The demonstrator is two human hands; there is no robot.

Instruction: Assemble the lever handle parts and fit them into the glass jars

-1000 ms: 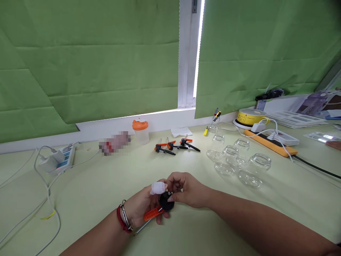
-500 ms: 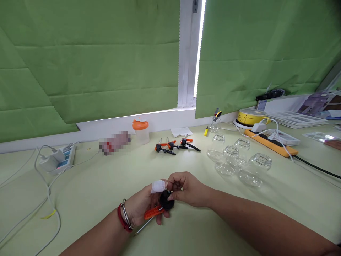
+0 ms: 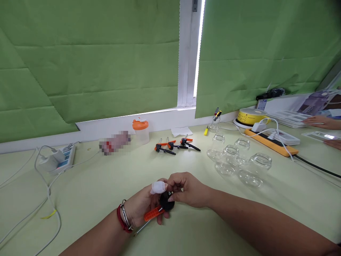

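Note:
A small clamp [image 3: 160, 209] with a black head, an orange lever and a thin metal bar sits in my left hand [image 3: 144, 206], whose fingers curl round it just above the pale green table [image 3: 87, 185]. That hand's thumb wears a white wrap. My right hand [image 3: 188, 190] meets it from the right, fingertips pinched on the black head of the clamp. Three more orange and black clamps [image 3: 174, 145] lie farther back on the table.
Several clear glass jars [image 3: 237, 160] stand to the right. An orange-lidded cup [image 3: 140, 131], a power strip with cables [image 3: 57, 158], an orange power strip [image 3: 271, 142] and a yellow spool [image 3: 250, 116] line the back. Another person's hand [image 3: 321, 121] rests at the far right.
My hands have hardly moved on the clamp. Another person's hand has come into view at the far right.

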